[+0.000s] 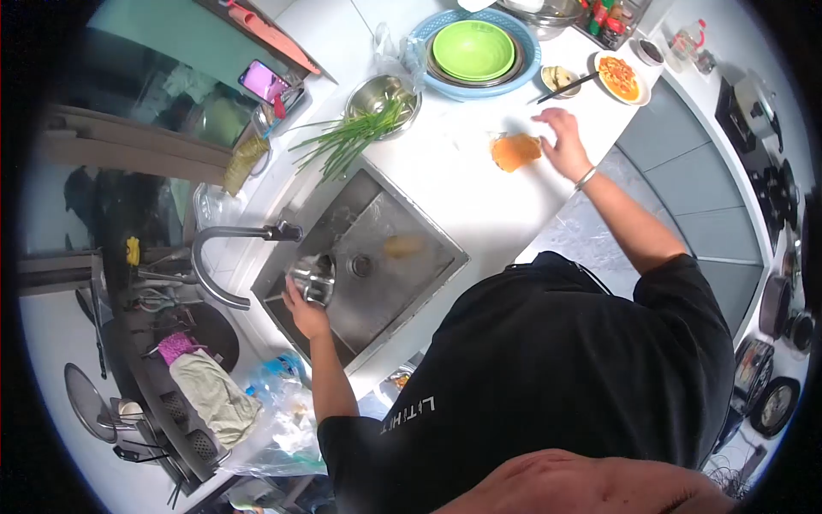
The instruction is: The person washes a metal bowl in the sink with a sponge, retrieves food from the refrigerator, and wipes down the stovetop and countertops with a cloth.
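My left hand (306, 315) is over the left side of the sink (377, 321), its fingers closed on a small shiny metal bowl (318, 276) that is tilted and slightly blurred. In the sink, near the drain (360, 265), lies a blurred tan oblong thing whose kind I cannot make out. My right hand (565, 147) hovers over the white counter with fingers bent and apart, holding nothing. Just left of it sits a flat orange piece (515, 152) with uneven edges, perhaps a cloth or sponge; the hand looks apart from it.
A dark curved faucet (210, 248) arches at the sink's left edge. Green stalks (351, 141) lie across a metal pot (402, 90). Behind are a green bowl (473, 50) in a blue basket (419, 64), a plate of food (622, 79) and dark chopsticks (567, 87). A plastic bag (291, 420) hangs lower left.
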A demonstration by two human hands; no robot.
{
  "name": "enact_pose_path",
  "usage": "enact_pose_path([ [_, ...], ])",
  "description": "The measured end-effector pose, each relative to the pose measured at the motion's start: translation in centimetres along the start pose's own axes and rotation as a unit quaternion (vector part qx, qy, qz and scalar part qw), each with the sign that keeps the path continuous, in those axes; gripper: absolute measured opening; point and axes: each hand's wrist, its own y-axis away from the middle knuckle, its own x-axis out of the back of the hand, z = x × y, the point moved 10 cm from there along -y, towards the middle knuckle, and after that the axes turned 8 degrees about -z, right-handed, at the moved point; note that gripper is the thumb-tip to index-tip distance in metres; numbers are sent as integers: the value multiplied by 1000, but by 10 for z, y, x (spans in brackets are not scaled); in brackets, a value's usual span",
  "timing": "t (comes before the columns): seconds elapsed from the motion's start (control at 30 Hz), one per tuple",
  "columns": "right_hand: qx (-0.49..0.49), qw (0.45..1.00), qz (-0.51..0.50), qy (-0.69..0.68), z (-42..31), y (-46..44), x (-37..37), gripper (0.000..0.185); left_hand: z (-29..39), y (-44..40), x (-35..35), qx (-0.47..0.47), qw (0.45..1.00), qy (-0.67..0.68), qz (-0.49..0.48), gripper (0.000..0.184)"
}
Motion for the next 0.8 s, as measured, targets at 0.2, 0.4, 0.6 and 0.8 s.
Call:
enact_pose_path([
  [0.2,-82,993,-54,-57,-33,19,-60,43,-26,16,-11,69,995,45,-58,72],
  [0.4,-37,994,-100,-27,-59,-19,-91,42,-36,28,-17,102,989,40,-95,74],
  [0.6,-82,990,-111,3,-41,-26,-129,15,-46,29,-15,60,994,56,-77,80],
  [0.8,7,990,-137,-16,-79,10,-128,6,-58,25,-33,-18,995,101,6,68],
])
